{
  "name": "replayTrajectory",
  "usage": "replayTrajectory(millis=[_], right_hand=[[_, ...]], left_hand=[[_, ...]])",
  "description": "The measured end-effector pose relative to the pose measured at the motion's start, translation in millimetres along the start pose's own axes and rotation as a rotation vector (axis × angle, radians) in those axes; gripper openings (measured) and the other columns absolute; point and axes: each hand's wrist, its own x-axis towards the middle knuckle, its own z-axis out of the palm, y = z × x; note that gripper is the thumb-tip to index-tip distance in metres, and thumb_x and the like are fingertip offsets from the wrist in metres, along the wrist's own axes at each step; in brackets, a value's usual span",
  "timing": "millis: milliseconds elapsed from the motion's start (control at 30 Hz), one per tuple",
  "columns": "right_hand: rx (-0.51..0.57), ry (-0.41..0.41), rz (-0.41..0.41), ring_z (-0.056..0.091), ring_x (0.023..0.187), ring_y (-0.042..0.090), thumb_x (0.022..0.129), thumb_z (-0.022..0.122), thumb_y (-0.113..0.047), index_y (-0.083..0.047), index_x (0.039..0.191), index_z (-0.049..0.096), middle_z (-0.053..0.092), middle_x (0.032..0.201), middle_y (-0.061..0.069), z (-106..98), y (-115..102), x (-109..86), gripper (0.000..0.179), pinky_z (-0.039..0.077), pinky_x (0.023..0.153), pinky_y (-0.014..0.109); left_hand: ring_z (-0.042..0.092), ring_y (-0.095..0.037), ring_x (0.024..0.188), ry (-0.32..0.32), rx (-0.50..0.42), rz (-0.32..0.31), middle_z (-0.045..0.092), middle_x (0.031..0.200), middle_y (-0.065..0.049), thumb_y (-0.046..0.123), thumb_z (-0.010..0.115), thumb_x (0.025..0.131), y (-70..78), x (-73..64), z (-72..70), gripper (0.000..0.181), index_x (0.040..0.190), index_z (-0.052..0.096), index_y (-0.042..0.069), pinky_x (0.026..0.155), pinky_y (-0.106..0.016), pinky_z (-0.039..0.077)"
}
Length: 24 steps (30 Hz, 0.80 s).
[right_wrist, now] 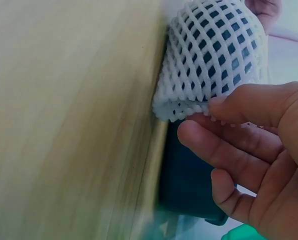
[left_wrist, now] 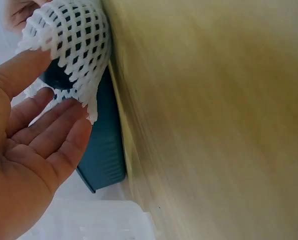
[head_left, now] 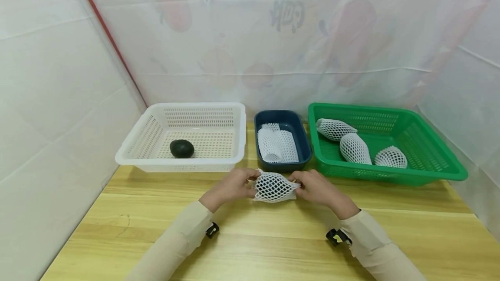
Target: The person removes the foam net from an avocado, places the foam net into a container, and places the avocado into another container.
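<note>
A white foam net sleeve (head_left: 274,187) surrounds a dark avocado (left_wrist: 58,76), whose skin shows through the mesh and at the sleeve's left end. It is held low above the wooden table, in front of the navy bin. My left hand (head_left: 236,183) holds the left rim, thumb above and fingers below, as the left wrist view shows. At the other end, my right hand (head_left: 318,189) pinches the rim between thumb and forefinger. The right wrist view shows the mesh stretched over the fruit and gathered near that thumb.
A white basket (head_left: 179,164) at back left holds one bare dark avocado (head_left: 182,148). The navy bin (head_left: 304,140) in the middle contains flat foam net sleeves (head_left: 288,146). At back right, a green basket (head_left: 422,142) holds three sleeved pieces (head_left: 354,148). White cloth walls stand behind and beside the table.
</note>
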Motion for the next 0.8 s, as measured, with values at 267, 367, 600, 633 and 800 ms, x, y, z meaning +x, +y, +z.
replayTrajectory(millis=[267,367,600,633,800], right_hand=[[-0.039,0.016,-0.002,0.039,0.054,0.006,0.073,0.067,0.002,-0.006,0.091,0.066,0.056,0.071,-0.008,3.6,1.9,2.9,0.019,0.035,0.048,0.022],[-0.042,0.009,0.008,0.039,0.053,0.006,0.073,0.066,0.003,-0.007,0.089,0.066,0.054,0.068,-0.009,3.6,1.3,3.2,0.019,0.035,0.047,0.022],[-0.053,0.021,0.006,0.039,0.053,0.006,0.072,0.067,0.004,-0.007,0.087,0.066,0.054,0.069,-0.008,3.3,0.2,3.1,0.019,0.035,0.047,0.022],[-0.053,0.024,0.004,0.039,0.054,0.006,0.072,0.067,0.004,-0.007,0.087,0.066,0.055,0.069,-0.008,3.3,0.4,3.0,0.019,0.035,0.048,0.022],[-0.055,0.035,-0.011,0.039,0.054,0.005,0.072,0.068,0.004,-0.008,0.084,0.065,0.055,0.069,-0.008,4.3,2.9,1.3,0.018,0.036,0.049,0.022]], left_hand=[[0.065,-0.018,0.087,-0.042,0.05,0.004,0.063,0.108,-0.01,-0.009,0.067,0.065,1.7,8.8,7.0,0.052,0.115,0.059,0.0,0.07,-0.017,0.048],[0.065,-0.017,0.086,-0.066,0.054,0.006,0.064,0.105,-0.008,-0.009,0.069,0.065,3.8,10.2,7.5,0.052,0.115,0.059,0.0,0.069,-0.017,0.048],[0.065,-0.019,0.085,-0.06,0.077,0.006,0.064,0.102,-0.008,-0.01,0.068,0.066,4.4,9.7,7.8,0.047,0.111,0.059,0.002,0.069,-0.018,0.049],[0.065,-0.019,0.085,-0.058,0.075,0.007,0.064,0.102,-0.008,-0.01,0.068,0.066,4.6,9.6,7.7,0.047,0.111,0.059,0.002,0.069,-0.018,0.049],[0.065,-0.018,0.085,-0.058,0.062,0.023,0.065,0.101,-0.008,-0.008,0.067,0.067,3.7,8.6,7.2,0.044,0.108,0.059,0.002,0.068,-0.017,0.049]])
